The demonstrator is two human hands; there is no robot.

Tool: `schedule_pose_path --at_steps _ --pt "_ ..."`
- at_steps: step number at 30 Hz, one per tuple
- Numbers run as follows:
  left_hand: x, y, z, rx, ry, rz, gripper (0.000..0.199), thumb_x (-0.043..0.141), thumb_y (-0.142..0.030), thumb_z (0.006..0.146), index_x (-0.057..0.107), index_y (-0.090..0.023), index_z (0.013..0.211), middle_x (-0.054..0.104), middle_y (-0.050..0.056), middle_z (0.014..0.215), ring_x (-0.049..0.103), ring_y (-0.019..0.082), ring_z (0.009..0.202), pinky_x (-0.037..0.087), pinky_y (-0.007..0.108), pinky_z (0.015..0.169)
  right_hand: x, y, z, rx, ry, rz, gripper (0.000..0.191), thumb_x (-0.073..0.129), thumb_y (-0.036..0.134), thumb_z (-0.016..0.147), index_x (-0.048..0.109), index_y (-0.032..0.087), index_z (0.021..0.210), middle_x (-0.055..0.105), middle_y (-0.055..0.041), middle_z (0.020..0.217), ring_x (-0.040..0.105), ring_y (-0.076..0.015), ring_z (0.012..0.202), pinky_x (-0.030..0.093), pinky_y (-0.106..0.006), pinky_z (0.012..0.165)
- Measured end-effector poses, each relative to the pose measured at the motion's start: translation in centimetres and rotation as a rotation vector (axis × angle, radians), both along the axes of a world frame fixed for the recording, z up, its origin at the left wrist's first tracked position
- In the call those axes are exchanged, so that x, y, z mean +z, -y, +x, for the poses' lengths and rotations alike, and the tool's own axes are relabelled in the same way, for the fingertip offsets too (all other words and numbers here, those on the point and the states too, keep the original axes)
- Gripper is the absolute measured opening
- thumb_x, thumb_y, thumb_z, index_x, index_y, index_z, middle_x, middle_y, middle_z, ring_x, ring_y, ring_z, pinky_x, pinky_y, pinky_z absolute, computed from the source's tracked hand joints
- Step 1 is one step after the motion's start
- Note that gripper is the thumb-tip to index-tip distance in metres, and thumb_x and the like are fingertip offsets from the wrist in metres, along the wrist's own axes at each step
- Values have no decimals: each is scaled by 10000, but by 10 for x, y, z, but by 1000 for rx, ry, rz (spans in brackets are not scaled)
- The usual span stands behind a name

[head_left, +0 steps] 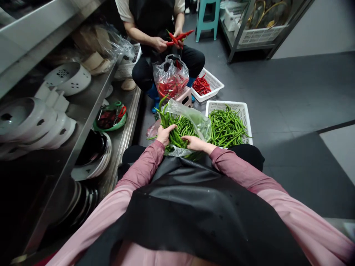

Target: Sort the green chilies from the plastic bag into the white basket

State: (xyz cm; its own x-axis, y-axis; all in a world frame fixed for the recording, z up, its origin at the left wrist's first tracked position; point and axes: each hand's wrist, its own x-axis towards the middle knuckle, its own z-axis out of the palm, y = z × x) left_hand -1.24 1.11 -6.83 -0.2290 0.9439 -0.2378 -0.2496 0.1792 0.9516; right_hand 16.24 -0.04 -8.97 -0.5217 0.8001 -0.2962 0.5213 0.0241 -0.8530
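Observation:
My left hand (164, 135) is wrapped round a bunch of long green chili peppers (168, 123), their tips pointing up and away from me. My right hand (194, 143) reaches into the open clear plastic bag (203, 127), its thumb and fingers closing at the lower part of the peppers. What exactly those fingers pinch is too small to make out. More green peppers fill the bag between my hands. Just right of it, a white basket (247, 125) holds a heap of green chili peppers.
Opposite me a seated person (155, 22) holds red chili peppers (180, 37) over a plastic bag of red ones (173, 83). A white basket (219, 84) of small red chilies stands beyond. Metal shelving (91, 107) with dishes runs along the left; a teal stool (207, 18) stands behind.

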Motion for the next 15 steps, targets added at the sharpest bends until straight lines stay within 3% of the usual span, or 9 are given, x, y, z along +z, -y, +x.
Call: schedule_pose_path --at_steps 3,6,8,11,15 --pt "-17 2 2 31 -28 7 423 786 -344 511 630 -108 826 677 58 732 634 174 689 513 326 707 -7 9 1 24 72 123 484 710 14 526 706 213 968 663 -44 918 603 -193 849 452 -282 834" --pt "-34 6 2 14 -111 45 486 804 -355 496 626 -118 882 690 59 813 630 168 740 505 315 752 -10 16 3 -9 34 204 194 711 178 672 704 192 865 657 -56 883 598 -176 835 440 -278 836" --pt "-41 8 1 -56 -155 36 516 811 -356 491 628 -118 911 695 66 854 628 174 768 499 316 774 -4 14 2 -113 39 197 89 633 247 774 686 177 791 659 -54 800 591 -163 777 437 -264 784" --pt "-42 11 3 -178 -159 11 555 818 -350 487 636 -104 951 697 89 909 633 203 831 483 343 825 15 -4 -2 -315 43 172 219 571 335 824 643 169 701 616 -28 623 559 -149 655 419 -248 683" --pt "-27 10 7 -314 -31 25 598 807 -353 524 626 -99 1034 691 96 969 632 231 919 456 370 896 41 -30 -10 -307 -81 189 162 626 340 764 631 179 744 576 21 566 522 -127 592 393 -226 631"
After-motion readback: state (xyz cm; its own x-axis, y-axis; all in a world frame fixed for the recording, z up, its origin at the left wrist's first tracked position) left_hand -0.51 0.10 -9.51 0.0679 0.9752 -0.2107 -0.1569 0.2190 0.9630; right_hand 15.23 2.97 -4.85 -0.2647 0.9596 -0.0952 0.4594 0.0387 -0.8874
